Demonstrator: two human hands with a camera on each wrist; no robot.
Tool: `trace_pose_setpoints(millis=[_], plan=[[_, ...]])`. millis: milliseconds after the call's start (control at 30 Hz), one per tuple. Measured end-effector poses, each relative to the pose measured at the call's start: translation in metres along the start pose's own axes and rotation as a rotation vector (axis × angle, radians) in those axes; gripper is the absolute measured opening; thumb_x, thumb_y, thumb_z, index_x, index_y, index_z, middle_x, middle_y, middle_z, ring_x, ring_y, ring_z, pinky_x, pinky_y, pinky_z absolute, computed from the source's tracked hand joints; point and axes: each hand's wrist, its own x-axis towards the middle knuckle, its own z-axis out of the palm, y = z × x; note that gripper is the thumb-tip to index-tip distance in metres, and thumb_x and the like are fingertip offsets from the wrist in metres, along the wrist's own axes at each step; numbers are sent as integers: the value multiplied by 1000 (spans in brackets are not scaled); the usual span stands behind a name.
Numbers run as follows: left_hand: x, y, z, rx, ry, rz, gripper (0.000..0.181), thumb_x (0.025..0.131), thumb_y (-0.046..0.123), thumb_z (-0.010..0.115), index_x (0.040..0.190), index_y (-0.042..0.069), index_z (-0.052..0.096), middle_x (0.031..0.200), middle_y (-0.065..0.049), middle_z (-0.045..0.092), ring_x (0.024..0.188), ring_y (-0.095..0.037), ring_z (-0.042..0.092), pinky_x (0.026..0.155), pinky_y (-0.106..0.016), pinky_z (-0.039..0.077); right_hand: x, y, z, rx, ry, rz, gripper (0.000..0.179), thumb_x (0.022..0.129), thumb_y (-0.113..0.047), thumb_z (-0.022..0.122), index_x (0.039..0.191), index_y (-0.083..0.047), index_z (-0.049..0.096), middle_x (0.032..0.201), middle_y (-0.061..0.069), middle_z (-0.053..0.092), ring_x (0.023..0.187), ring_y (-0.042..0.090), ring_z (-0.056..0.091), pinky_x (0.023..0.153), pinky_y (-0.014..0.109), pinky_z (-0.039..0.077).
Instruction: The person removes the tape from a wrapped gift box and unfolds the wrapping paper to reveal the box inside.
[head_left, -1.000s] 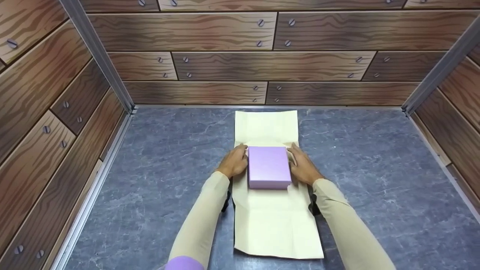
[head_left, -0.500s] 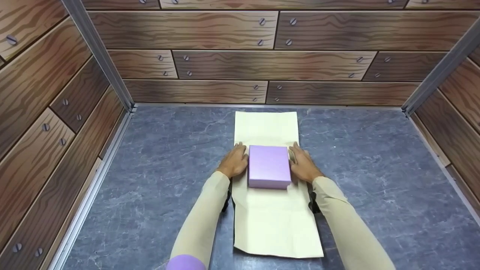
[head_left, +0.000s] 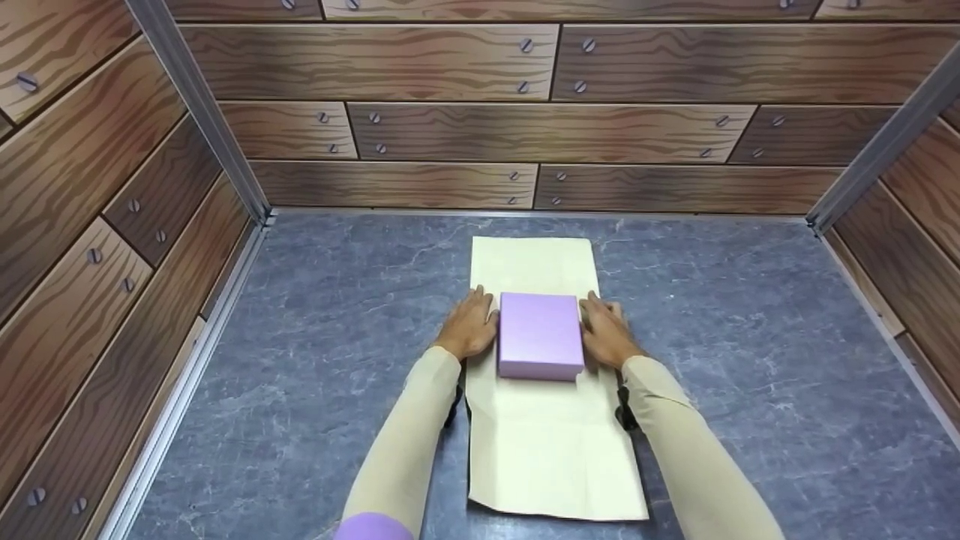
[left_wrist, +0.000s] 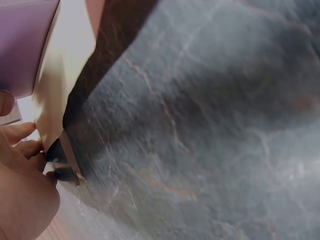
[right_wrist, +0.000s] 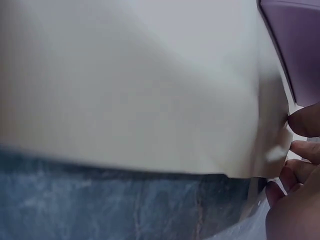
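Observation:
A lilac box (head_left: pixel 541 330) sits on a long strip of cream paper (head_left: pixel 555 442) in the head view. My left hand (head_left: pixel 466 324) rests at the box's left side, its fingers pointing forward on the paper. On the opposite side my right hand (head_left: pixel 607 330) lies along the paper's edge, thumb close to the box. In the left wrist view, fingertips (left_wrist: pixel 31 131) touch the paper's border below the lilac box (left_wrist: pixel 25 45). The right wrist view shows fingertips (right_wrist: pixel 300 122) against a creased part of the paper (right_wrist: pixel 150 90).
A dark blue-grey marbled table (head_left: pixel 345 300) lies under everything. Wood-patterned walls (head_left: pixel 450 67) close off the back and both sides, with metal posts (head_left: pixel 202 112) in the corners. The paper's near end reaches toward the front of the view.
The paper's far end has come down, its top edge now lower in the head view. My fingers have stretched a little further forward. The box has hardly moved.

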Motion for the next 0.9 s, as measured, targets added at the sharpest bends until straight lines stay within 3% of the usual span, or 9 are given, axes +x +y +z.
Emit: trace_pose_setpoints(millis=[300, 467, 667, 833, 900], plan=[[-2, -1, -1, 33, -12, 21, 53, 110, 27, 35, 154, -1, 36, 165, -19, 22, 154, -31, 16, 125, -44, 11, 1, 2, -1, -10, -14, 7, 48, 98, -3, 50, 143, 13, 43, 158, 34, 25, 136, 50, 32, 113, 64, 25], [-10, -4, -5, 99, -43, 87, 53, 108, 24, 41, 154, -3, 37, 164, -20, 25, 153, -33, 19, 125, -45, 13, -4, 3, -3, -20, -8, -33, 45, 99, -5, 52, 141, 13, 48, 155, 34, 31, 137, 50, 34, 114, 64, 25], [-36, -5, -24, 144, -158, 159, 58, 104, 19, 47, 154, -5, 33, 164, -20, 25, 152, -34, 22, 125, -46, 15, -23, 6, -21, 42, -33, -143, 46, 94, 1, 57, 137, 17, 49, 148, 36, 41, 139, 53, 35, 118, 61, 24], [-68, -4, -31, 22, -298, 169, 69, 99, 25, 60, 156, -3, 31, 166, -16, 20, 154, -33, 14, 125, -47, 11, -50, 7, -37, 124, -127, -196, 45, 96, 1, 58, 137, 16, 50, 148, 36, 42, 139, 55, 34, 116, 64, 23], [-81, -4, -29, -8, -341, 182, 80, 96, 33, 66, 157, -2, 28, 167, -16, 17, 154, -32, 11, 124, -47, 9, -61, 7, -38, 152, -182, -197, 54, 97, -9, 64, 141, 16, 46, 149, 37, 39, 140, 55, 32, 117, 65, 21]])
